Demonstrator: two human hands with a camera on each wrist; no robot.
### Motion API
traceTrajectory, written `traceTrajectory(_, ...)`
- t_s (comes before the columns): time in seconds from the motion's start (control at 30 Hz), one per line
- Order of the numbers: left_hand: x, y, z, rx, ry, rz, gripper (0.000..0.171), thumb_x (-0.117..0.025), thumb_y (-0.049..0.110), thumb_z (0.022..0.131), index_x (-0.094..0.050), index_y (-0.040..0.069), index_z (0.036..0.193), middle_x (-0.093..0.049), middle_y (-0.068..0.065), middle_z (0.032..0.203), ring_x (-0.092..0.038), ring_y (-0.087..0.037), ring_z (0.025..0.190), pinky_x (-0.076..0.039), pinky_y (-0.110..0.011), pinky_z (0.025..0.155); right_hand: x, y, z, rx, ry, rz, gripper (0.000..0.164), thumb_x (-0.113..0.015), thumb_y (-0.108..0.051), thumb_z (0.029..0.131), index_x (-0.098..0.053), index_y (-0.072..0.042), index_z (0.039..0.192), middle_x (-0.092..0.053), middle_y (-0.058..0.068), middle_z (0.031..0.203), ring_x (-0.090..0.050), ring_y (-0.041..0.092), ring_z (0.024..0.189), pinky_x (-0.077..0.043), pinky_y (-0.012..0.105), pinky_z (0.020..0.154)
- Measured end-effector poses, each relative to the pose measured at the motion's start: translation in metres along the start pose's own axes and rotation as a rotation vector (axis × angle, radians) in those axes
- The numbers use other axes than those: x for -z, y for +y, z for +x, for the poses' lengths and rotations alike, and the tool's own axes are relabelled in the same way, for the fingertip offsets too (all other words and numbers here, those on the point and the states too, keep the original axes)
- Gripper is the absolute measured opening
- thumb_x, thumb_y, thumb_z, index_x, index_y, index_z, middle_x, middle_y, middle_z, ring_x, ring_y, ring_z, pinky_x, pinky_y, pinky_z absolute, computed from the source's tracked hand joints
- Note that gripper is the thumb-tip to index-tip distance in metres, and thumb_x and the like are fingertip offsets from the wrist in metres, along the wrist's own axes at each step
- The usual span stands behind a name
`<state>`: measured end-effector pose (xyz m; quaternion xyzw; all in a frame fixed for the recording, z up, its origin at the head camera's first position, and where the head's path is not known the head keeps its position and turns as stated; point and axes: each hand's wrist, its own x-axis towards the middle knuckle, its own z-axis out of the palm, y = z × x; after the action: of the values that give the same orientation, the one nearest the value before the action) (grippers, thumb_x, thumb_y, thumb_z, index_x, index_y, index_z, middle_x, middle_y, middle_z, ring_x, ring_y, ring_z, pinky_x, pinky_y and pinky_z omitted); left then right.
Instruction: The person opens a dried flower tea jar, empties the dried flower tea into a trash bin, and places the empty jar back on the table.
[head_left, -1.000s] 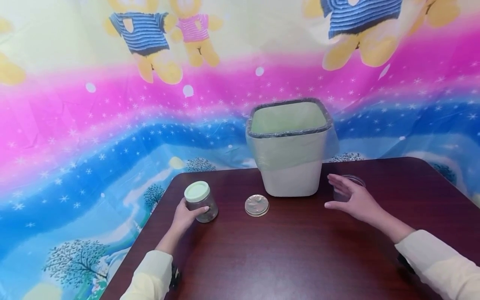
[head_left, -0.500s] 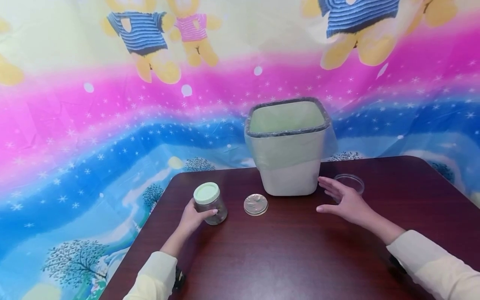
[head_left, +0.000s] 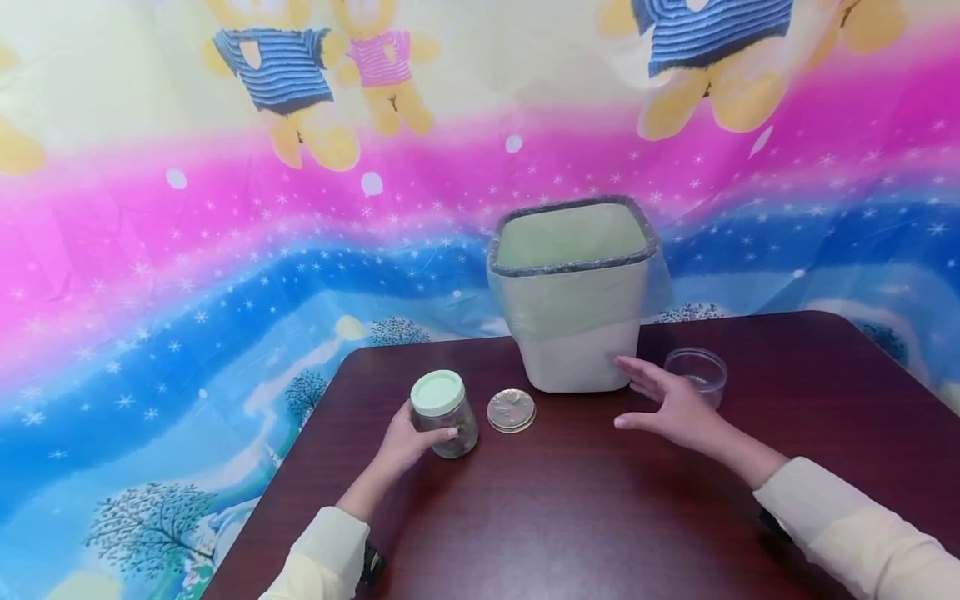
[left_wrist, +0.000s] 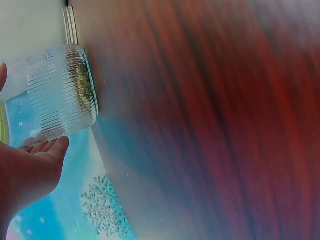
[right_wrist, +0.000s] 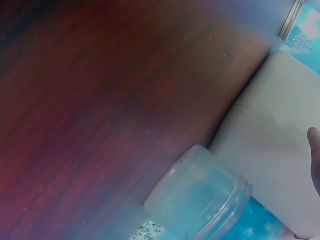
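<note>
The left hand [head_left: 405, 440] grips a ribbed clear jar [head_left: 452, 419] around its side, fingers behind and thumb across the front. The jar is roughly upright with its pale green lid [head_left: 438, 392] on, and some brownish contents [left_wrist: 81, 82] lie at its bottom; whether its base touches the bench [head_left: 562, 517] cannot be told.

Just beside the jar, at its 3 o'clock, a round metallic disc [head_left: 512, 410] lies flat. At 2 o'clock from the jar, farther back, stands a white bin [head_left: 581, 333] with a translucent liner folded over its dark rim.

The right hand [head_left: 671, 408] is released, its fingers extended and thumb spread apart, holding nothing. The bin is at its 11 o'clock; the fingertips overlap the bin's lower edge, contact unclear. Near the right hand, at its 1 o'clock, a clear, uncovered round tub [head_left: 709, 387] stands upright on the bench. A printed bear-and-snowflake backdrop [head_left: 420, 200] hangs beyond, toward 12 o'clock.
</note>
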<state>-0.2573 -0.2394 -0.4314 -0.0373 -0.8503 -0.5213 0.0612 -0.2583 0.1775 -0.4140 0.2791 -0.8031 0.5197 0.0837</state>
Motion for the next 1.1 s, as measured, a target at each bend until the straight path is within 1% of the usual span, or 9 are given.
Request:
traceTrajectory(0.17,-0.01,0.005,-0.003,-0.019,-0.038,-0.006,0.08,-0.086,0.019,0.074,-0.044,0.004,0.14,-0.056,-0.013,0.129,-0.05,-0.03,0.121,-0.038,-0.053,0.102,-0.006,-0.001,0.003,0.006,-0.016,0.022,0.079,-0.083,-0.011,0.077,-0.042,0.005,0.142,-0.047,0.024,0.141,-0.047,0.042,0.124,-0.042,0.02,0.097)
traceTrajectory(0.3,-0.016,0.007,-0.003,-0.04,-0.061,-0.004,0.077,-0.085,0.017,0.075,-0.044,0.004,0.14,-0.056,-0.013,0.129,-0.05,-0.029,0.121,-0.038,-0.052,0.102,-0.01,-0.001,0.005,0.01,-0.018,0.034,0.077,-0.083,-0.01,0.076,-0.043,0.006,0.14,-0.049,0.024,0.139,-0.048,0.041,0.124,-0.042,0.019,0.096)
traceTrajectory(0.4,-0.02,0.009,-0.004,-0.05,-0.072,-0.009,0.077,-0.084,0.014,0.075,-0.044,0.003,0.14,-0.056,-0.013,0.129,-0.05,-0.029,0.122,-0.037,-0.052,0.103,-0.012,-0.002,0.007,0.002,-0.028,0.036,0.078,-0.084,-0.014,0.076,-0.043,0.006,0.14,-0.048,0.024,0.14,-0.048,0.042,0.124,-0.042,0.02,0.097)
traceTrajectory(0.57,-0.026,0.014,-0.006,-0.065,-0.112,-0.023,0.079,-0.085,0.015,0.075,-0.042,0.005,0.141,-0.055,-0.012,0.13,-0.049,-0.028,0.123,-0.038,-0.052,0.103,-0.016,-0.003,0.009,-0.015,-0.041,0.026,0.079,-0.084,-0.018,0.076,-0.044,0.004,0.141,-0.048,0.021,0.141,-0.047,0.04,0.126,-0.042,0.021,0.097)
traceTrajectory(0.7,-0.031,0.017,-0.007,-0.07,-0.131,-0.033,0.078,-0.085,0.015,0.075,-0.043,0.005,0.141,-0.055,-0.01,0.13,-0.049,-0.027,0.123,-0.037,-0.051,0.104,-0.02,-0.008,0.011,-0.002,-0.045,0.021,0.076,-0.084,-0.014,0.076,-0.045,0.003,0.14,-0.049,0.022,0.14,-0.049,0.039,0.125,-0.043,0.031,0.099)
traceTrajectory(0.83,-0.036,0.021,-0.008,-0.067,-0.145,-0.027,0.079,-0.085,0.017,0.075,-0.043,0.005,0.14,-0.055,-0.011,0.129,-0.049,-0.028,0.123,-0.036,-0.052,0.105,-0.023,-0.012,0.012,0.004,-0.05,0.026,0.075,-0.084,-0.014,0.076,-0.047,0.003,0.139,-0.05,0.022,0.139,-0.05,0.037,0.124,-0.043,0.039,0.099)
traceTrajectory(1.0,-0.041,0.025,-0.009,-0.06,-0.174,-0.026,0.08,-0.085,0.02,0.075,-0.042,0.006,0.142,-0.055,-0.009,0.131,-0.048,-0.027,0.124,-0.036,-0.051,0.105,-0.026,-0.014,0.014,0.014,-0.052,0.031,0.074,-0.084,-0.015,0.076,-0.048,0.004,0.138,-0.05,0.023,0.138,-0.05,0.039,0.124,-0.042,0.041,0.099)
traceTrajectory(1.1,-0.045,0.026,-0.009,-0.08,-0.193,-0.035,0.078,-0.085,0.018,0.076,-0.042,0.006,0.141,-0.055,-0.009,0.13,-0.049,-0.026,0.123,-0.037,-0.05,0.104,-0.028,-0.016,0.016,0.013,-0.06,0.04,0.074,-0.084,-0.014,0.076,-0.048,0.004,0.138,-0.05,0.022,0.138,-0.05,0.039,0.124,-0.042,0.042,0.099)
